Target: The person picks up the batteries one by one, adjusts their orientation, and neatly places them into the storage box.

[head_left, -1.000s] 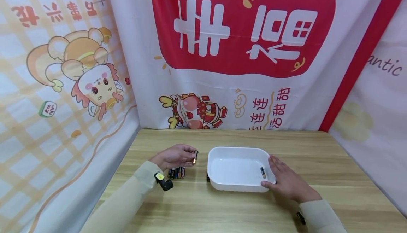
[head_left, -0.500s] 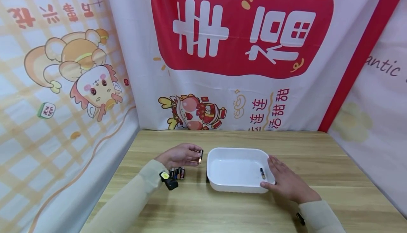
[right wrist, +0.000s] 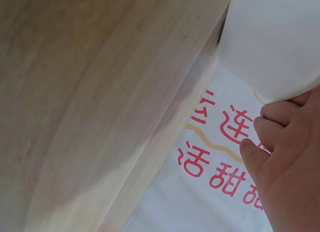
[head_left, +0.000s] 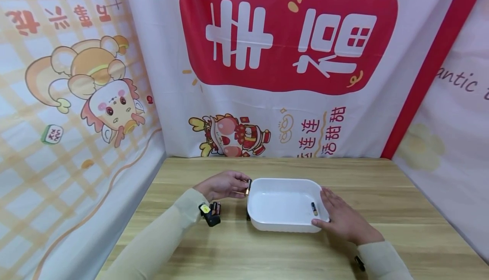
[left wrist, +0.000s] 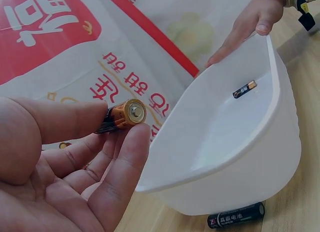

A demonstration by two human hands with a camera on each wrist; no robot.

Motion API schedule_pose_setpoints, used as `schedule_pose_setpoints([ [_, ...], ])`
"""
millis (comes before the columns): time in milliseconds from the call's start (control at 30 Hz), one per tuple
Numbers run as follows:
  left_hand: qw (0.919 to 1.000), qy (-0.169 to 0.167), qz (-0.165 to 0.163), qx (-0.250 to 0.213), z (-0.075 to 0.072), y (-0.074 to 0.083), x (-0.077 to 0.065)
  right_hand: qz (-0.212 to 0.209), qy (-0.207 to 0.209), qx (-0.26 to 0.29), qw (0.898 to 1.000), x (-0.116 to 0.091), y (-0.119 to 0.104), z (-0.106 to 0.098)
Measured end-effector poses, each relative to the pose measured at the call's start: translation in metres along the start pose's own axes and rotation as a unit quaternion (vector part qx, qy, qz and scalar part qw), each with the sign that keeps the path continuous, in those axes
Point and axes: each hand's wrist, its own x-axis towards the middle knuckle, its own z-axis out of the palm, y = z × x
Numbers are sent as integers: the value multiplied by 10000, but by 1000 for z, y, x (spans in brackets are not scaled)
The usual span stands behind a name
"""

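Observation:
My left hand [head_left: 228, 185] pinches a black and copper battery [left wrist: 122, 116] between thumb and fingers, its flat end facing the left wrist camera. In the head view the battery overlaps the left rim of a white plastic tub [head_left: 282, 227]. My right hand [head_left: 344, 216] grips the tub's right end, thumb over the rim and fingers along the outer side. Inside the tub, near that end, lies one small battery [head_left: 314, 209]. The right wrist view shows curled fingers [right wrist: 280, 114] at the tub's edge.
Another battery [left wrist: 236, 215] lies on the wooden table [head_left: 290, 254] against the tub's left base. A few batteries [head_left: 216, 208] sit behind the left wrist camera, partly hidden by it. A printed cloth [head_left: 290, 33] hangs along the table's back edge.
My left hand has carried its battery rightward, from beside the table batteries to the tub's left rim. The right hand stays at the tub's right end.

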Motion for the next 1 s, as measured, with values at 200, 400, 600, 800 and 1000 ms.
schedule_pose_setpoints([
  [200,9999,-81,-78,88,8,0,8,10,-6,4,10000,0,1,0],
  [400,9996,-162,-152,155,17,0,15,32,-33,61,10000,-1,1,0],
  [600,9994,-108,-294,162,29,2,25,51,-16,60,10000,0,1,0],
  [800,9991,-171,-334,194,39,1,38,76,-12,14,10000,0,3,0],
  [1000,9986,-228,-428,192,46,-3,47,30,4,39,10000,0,3,1],
])
